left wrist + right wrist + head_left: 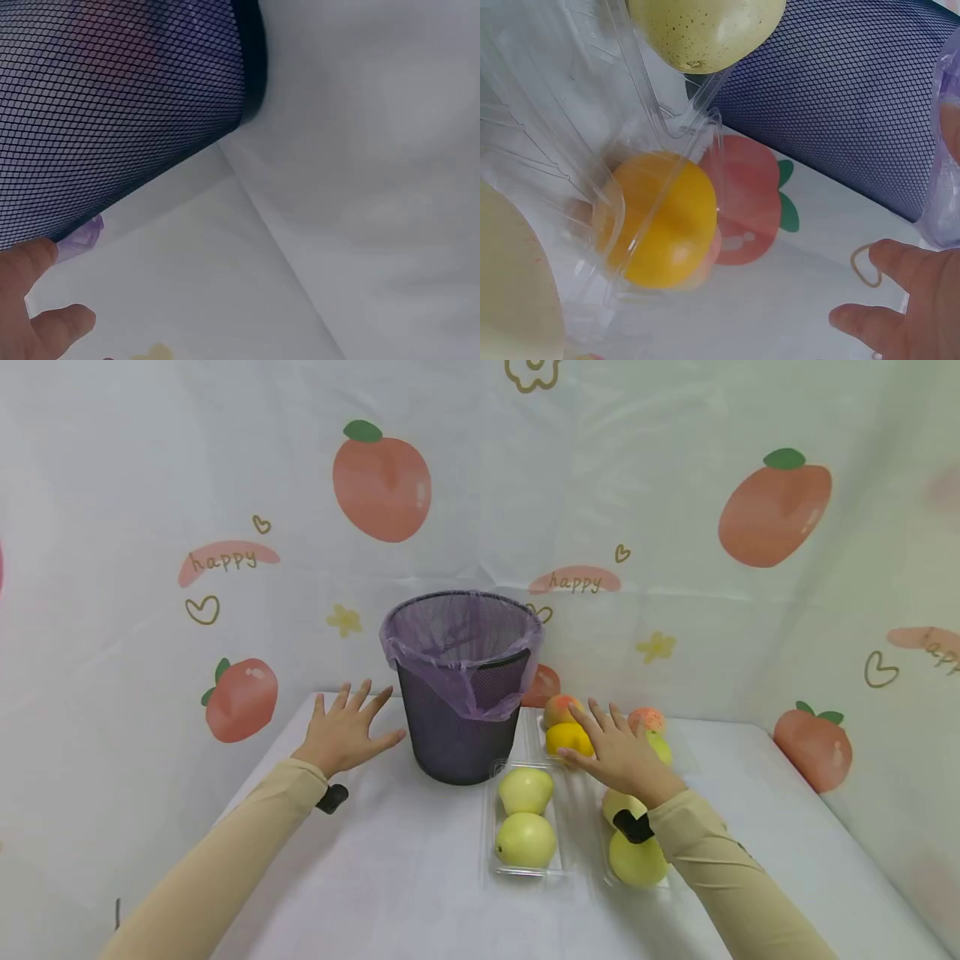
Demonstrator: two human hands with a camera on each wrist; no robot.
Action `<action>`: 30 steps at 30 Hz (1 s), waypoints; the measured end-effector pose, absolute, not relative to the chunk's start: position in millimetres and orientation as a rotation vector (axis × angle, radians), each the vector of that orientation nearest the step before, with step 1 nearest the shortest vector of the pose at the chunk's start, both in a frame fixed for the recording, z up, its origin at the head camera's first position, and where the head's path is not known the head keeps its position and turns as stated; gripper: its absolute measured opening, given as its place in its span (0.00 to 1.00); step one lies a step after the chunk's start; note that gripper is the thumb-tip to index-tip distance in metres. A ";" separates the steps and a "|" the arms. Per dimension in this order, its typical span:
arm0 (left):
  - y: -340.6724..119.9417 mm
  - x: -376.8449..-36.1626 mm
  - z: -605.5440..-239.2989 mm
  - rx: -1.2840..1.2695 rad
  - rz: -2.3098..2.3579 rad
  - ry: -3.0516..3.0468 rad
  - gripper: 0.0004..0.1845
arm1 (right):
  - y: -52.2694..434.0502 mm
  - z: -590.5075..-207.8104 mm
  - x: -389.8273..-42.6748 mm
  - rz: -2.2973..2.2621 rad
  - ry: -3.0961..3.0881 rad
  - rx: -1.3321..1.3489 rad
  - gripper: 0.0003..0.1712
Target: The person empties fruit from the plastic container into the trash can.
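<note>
A black mesh bin [461, 693] lined with a purple bag stands at the middle of the white table [390, 877]. My left hand [348, 731] is open with spread fingers just left of the bin and holds nothing. In the left wrist view its fingertips [34, 259] are near the bin's wall [112, 112]. My right hand [615, 747] is open, fingers straight, over clear plastic trays of fruit, beside a yellow fruit [567, 737]. That yellow fruit [664, 221] lies in a clear tray [570, 112], with my right fingers [907, 300] apart from it.
Two pale green pears [525, 814] lie in a clear tray [491, 860] right of the bin. More pears [636, 858] lie under my right wrist. Two peaches [561, 706] [647, 720] lie farther back. A printed sheet [675, 485] closes the back and sides.
</note>
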State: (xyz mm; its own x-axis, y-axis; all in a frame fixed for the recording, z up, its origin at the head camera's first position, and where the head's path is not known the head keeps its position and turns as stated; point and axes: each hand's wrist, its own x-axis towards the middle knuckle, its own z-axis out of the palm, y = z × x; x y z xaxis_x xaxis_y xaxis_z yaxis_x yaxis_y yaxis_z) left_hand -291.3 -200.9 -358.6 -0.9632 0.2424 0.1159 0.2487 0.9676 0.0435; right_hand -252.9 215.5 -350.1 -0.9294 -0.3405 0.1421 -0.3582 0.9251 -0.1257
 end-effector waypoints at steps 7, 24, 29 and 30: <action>-198.4 -291.6 -354.9 -0.458 -0.185 -3.001 0.40 | 216.0 -345.6 -252.6 0.264 -2.968 0.622 0.39; -197.2 -297.9 -357.8 -0.627 -0.551 -3.110 0.18 | 219.7 -348.9 -260.0 0.438 -2.982 0.776 0.08; -196.9 -298.8 -355.2 -0.637 -0.604 -3.125 0.18 | 221.6 -348.7 -261.4 0.464 -2.981 0.783 0.08; -197.5 -299.0 -354.2 -0.641 -0.609 -3.128 0.18 | 222.4 -348.8 -261.5 0.474 -2.978 0.787 0.08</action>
State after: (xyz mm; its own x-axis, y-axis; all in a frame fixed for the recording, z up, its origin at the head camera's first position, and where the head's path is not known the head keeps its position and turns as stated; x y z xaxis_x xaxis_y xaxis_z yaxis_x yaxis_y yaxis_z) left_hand -299.0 -197.5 -354.2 -0.9165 0.3987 -0.0310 0.3580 0.8525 0.3809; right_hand -261.5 222.4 -348.8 -0.8721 -0.4789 0.1008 -0.4865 0.8262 -0.2840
